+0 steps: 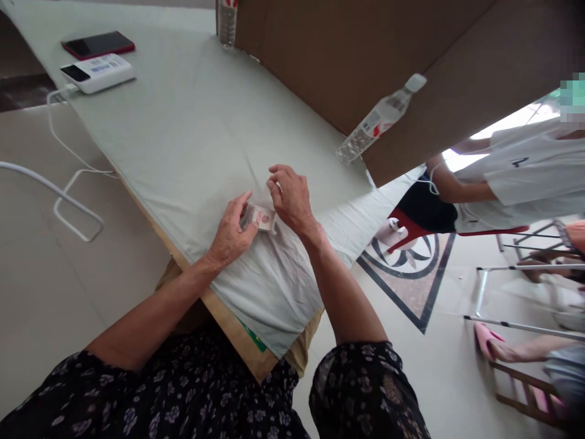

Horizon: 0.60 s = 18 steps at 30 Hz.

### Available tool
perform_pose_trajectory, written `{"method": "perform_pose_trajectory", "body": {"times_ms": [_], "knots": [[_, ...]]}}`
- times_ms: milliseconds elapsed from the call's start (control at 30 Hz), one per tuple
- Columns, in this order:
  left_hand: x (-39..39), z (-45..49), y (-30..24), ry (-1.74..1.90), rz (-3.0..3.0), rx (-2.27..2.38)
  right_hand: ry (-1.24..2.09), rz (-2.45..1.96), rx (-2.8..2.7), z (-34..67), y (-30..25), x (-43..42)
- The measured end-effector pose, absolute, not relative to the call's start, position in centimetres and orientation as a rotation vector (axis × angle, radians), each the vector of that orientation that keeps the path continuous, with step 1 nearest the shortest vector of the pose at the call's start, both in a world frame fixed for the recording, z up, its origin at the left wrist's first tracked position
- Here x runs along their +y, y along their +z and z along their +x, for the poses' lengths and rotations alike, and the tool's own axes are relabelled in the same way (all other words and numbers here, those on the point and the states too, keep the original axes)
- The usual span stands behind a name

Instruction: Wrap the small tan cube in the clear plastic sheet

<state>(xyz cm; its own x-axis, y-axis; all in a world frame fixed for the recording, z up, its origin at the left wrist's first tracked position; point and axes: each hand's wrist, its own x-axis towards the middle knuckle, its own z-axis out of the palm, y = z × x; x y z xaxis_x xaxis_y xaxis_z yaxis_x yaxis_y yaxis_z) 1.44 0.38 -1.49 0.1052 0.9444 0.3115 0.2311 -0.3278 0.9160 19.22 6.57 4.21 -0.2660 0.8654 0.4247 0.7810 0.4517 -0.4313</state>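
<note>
A small pale box (263,218) with reddish print lies on the cloth-covered table, close to its near corner. My left hand (233,231) is closed around the left side of the box, thumb along its near edge and fingers behind it. Just right of the box, my right hand (290,195) hovers with its fingers curled and the index finger and thumb near each other. Between those fingertips I can make out no object. A gap separates my right hand from the box.
A large brown cardboard panel (347,67) stands across the table, with a clear plastic bottle (379,119) at its near end and another bottle (227,24) farther off. At left lie a phone (99,44) and a white cabled device (98,73). A person (525,164) sits at right.
</note>
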Motion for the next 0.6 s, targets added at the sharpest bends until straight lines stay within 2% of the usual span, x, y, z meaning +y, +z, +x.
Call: {"method": "perform_pose_trajectory", "body": {"times_ms": [600], "knots": [[-1.7,0.7,0.8,1.044,1.670,1.037,0.321,-1.380,-1.865,23.4,5.2,14.9]]}}
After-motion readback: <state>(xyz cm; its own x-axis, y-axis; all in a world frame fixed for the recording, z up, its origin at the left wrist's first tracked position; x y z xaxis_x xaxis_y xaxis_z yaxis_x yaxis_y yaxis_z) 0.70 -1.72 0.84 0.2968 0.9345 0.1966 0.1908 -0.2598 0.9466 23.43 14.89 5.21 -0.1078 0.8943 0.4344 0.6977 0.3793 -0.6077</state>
